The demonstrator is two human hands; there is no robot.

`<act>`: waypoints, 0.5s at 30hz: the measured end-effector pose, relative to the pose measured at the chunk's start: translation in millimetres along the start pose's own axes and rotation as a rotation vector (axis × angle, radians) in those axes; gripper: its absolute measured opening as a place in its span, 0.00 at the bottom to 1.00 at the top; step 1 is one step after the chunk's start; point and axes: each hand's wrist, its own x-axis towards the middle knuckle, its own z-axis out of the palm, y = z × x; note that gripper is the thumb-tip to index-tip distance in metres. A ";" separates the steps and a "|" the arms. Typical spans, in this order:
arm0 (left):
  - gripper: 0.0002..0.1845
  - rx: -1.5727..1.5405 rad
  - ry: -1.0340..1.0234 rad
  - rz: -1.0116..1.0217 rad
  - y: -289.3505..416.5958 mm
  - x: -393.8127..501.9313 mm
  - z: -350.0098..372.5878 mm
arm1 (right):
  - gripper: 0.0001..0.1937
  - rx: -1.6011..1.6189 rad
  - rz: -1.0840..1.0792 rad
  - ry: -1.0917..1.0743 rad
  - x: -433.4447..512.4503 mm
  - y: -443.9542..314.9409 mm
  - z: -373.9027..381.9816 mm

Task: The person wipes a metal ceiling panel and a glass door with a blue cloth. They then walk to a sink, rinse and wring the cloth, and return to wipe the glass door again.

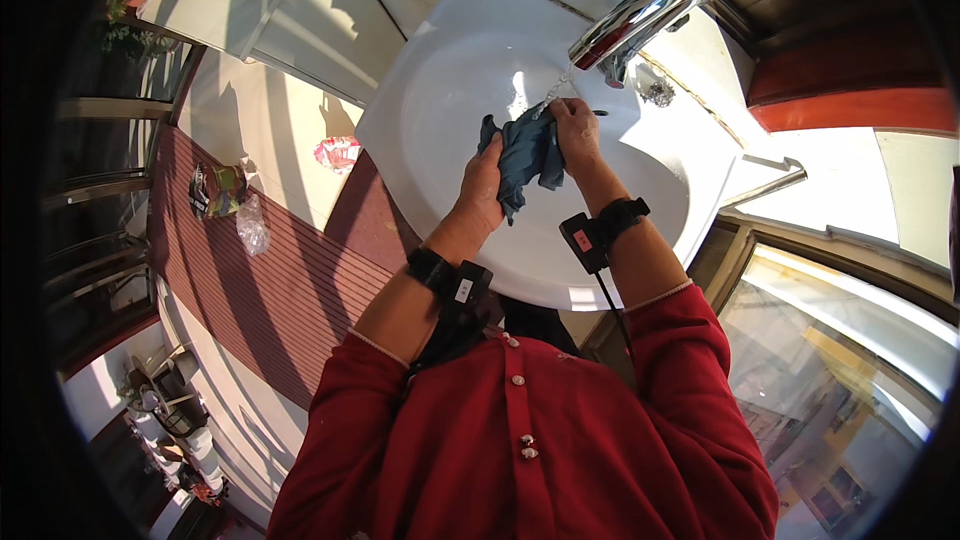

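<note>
A wet-looking blue-grey cloth [527, 154] hangs crumpled between my two hands over a white washbasin [450, 60]. My left hand [484, 180] grips its left side, thumb on top. At the cloth's upper right edge, my right hand [576, 131] pinches it between thumb and fingers. Water [555, 88] runs from the chrome faucet [637, 19] onto the top of the cloth, close to my right fingers. Part of the basin's bowl and the fingers beneath the cloth are hidden.
A metal scouring pad [658, 93] lies on the basin's ledge beside the faucet. Black straps with small boxes [586, 241] circle both wrists, one trailing a cable. Left of the basin, a ribbed red-brown mat [247, 270] covers the floor, with plastic bags [253, 225] on it. A glazed window [832, 360] stands at right.
</note>
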 end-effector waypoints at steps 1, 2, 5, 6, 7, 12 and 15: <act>0.27 -0.080 -0.013 0.084 3.4 0.2 -2.1 | 0.19 0.490 0.158 -0.107 8.4 9.6 -4.2; 0.34 -0.294 -0.114 0.074 4.5 0.0 -4.8 | 0.19 0.486 0.184 -0.120 10.6 17.7 -7.3; 0.41 -0.369 0.073 -0.183 1.7 7.5 -9.7 | 0.18 0.481 0.096 -0.257 -23.1 23.1 -3.2; 0.41 -0.491 -0.069 -0.248 -1.9 9.3 -12.1 | 0.18 0.296 0.072 -0.231 -39.0 16.5 5.3; 0.41 -0.468 -0.155 -0.308 -6.8 11.2 -14.4 | 0.17 0.176 -0.061 -0.251 -52.8 4.5 12.7; 0.32 -0.381 -0.424 -0.212 -16.7 18.6 -18.6 | 0.15 -0.525 -0.616 -0.119 -129.5 -35.7 29.9; 0.25 -0.866 -0.480 -0.348 -21.4 14.5 -3.2 | 0.11 -0.633 -0.633 -0.070 -120.4 -35.0 28.7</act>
